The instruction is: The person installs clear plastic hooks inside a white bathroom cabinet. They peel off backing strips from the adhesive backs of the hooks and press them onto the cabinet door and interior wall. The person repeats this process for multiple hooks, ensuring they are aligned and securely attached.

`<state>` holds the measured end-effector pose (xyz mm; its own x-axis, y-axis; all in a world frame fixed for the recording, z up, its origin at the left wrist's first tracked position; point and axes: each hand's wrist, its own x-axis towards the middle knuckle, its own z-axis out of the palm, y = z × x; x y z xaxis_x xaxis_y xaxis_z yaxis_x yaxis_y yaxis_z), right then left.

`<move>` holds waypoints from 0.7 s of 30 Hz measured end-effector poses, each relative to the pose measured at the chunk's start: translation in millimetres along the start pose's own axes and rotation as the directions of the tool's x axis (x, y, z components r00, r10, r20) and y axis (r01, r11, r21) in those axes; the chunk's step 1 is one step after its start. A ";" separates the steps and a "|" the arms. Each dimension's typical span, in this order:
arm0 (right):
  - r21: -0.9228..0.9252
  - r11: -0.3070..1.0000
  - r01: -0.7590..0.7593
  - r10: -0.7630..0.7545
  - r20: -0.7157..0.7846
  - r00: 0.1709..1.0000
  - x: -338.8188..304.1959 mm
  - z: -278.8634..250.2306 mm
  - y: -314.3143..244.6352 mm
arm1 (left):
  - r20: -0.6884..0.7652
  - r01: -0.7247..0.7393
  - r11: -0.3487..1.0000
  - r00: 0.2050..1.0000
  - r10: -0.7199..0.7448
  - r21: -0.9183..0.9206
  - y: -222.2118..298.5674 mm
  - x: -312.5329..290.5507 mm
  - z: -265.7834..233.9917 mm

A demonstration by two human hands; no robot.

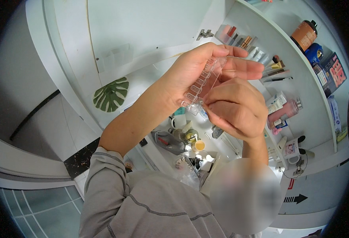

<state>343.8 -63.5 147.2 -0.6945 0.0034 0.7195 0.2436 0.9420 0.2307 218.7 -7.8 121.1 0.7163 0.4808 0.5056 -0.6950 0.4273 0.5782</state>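
Observation:
My left hand (186, 67) reaches up from the left and cradles a clear plastic strip (201, 84) along its palm. The strip has a row of small rounded tabs down one edge, and it slants from upper right to lower left. Some of the left fingers stretch out past its upper end. My right hand (238, 107) is closed with fingers bent, pinching at the strip's lower end. Whatever lies between the right fingertips is partly hidden by the knuckles.
Cosmetic tubes and brushes (275, 67) fill a white shelf at right, near a pink bottle (283, 111). A brown bottle (304, 35) stands above. Under my hands lie a yellow cup (198, 145) and a grey pouch (168, 142). A green leaf-shaped mat (111, 94) is at left.

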 end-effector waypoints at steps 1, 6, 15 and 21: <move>-0.003 1.000 0.011 -0.011 -0.007 1.000 -1.0 0.9 0.8 | 0.001 0.000 1.000 1.000 0.000 -0.003 0.1 0.0 0.6; -0.022 1.000 0.016 -0.016 -0.032 0.999 -2.8 4.0 2.4 | -0.004 -0.016 1.000 1.000 0.016 -0.003 0.4 0.0 2.1; -0.035 0.991 -0.129 0.123 -0.144 0.982 -15.0 17.5 2.3 | -0.010 -0.188 0.982 0.982 0.188 0.030 -0.7 2.8 4.2; -0.032 0.967 -0.251 0.231 -0.298 0.926 -21.5 28.5 0.2 | 0.074 -0.305 0.912 0.952 0.296 0.275 0.8 7.6 4.1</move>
<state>339.5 -53.8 113.2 -0.3854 0.1203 0.9149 0.4315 0.8999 0.0635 223.9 -6.9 128.1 0.4809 0.5276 0.7002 -0.8351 0.0325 0.5491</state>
